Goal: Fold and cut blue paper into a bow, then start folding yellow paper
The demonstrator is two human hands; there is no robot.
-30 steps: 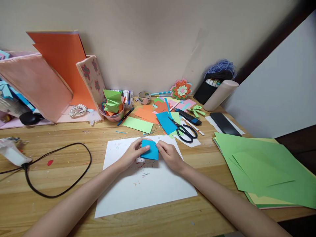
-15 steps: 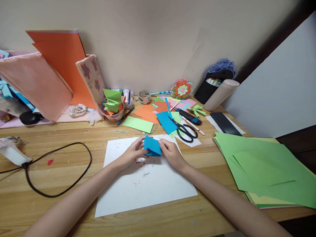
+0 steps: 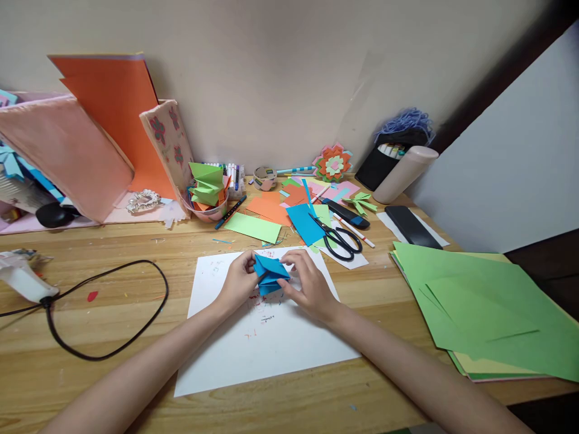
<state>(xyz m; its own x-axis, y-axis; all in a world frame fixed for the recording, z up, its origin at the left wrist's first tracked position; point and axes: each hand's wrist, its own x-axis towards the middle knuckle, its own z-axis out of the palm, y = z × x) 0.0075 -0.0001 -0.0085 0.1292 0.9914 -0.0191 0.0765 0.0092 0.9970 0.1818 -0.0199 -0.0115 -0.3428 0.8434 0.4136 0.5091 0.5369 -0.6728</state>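
A folded piece of blue paper [image 3: 271, 269] is held over the white sheet [image 3: 266, 355], its layers partly spread and creased. My left hand [image 3: 239, 280] pinches its left side between thumb and curled fingers. On the opposite side, my right hand [image 3: 312, 286] has the paper's right corner between its thumb and bent fingers, which are spread wider than the left hand's. Colored marks dot the white sheet below. Beyond the hands, black-handled scissors [image 3: 341, 244] rest on paper scraps next to a flat blue paper piece [image 3: 304, 224].
Large green paper sheets [image 3: 497, 307] are stacked at the right, near a black phone [image 3: 409, 226]. A black cord [image 3: 165, 301] loops at the left. Further back stand a bowl of folded papers [image 3: 208, 211], a layered paper flower [image 3: 333, 164] and a pale bottle [image 3: 404, 175].
The blue paper has gone from a flat folded square to a shape with opened layers. My left hand has shifted its hold at the left side; my right fingers have spread around the right corner.
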